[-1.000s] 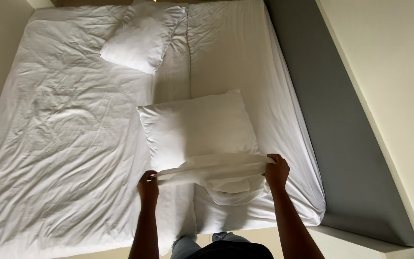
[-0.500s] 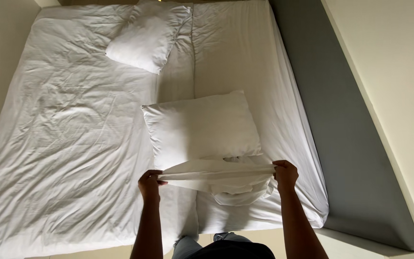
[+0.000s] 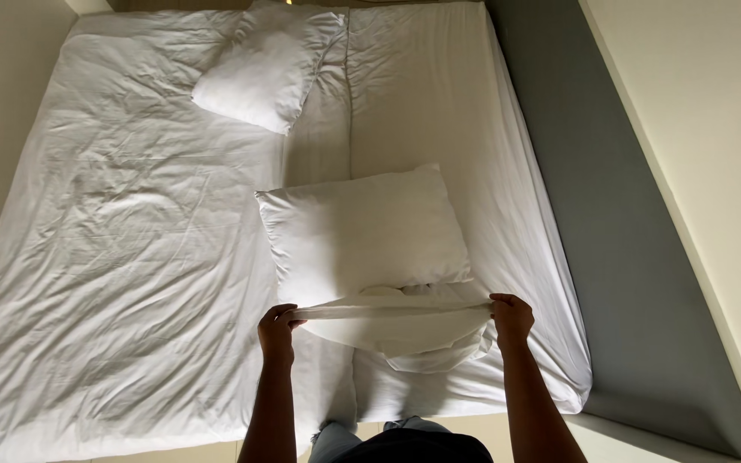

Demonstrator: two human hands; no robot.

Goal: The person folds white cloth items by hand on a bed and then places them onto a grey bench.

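A white bed (image 3: 130,257) fills the room beside a grey floor strip (image 3: 611,214). The left hand (image 3: 278,330) and right hand (image 3: 512,315) each pinch an end of a white pillowcase (image 3: 396,321), stretched just below a pillow (image 3: 362,231)

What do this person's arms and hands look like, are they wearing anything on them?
Both forearms are bare, with no sleeves in view. The left hand and right hand wear no gloves, and no watch, ring or bracelet shows. Five-fingered, ordinary hands, with nothing marked on them.
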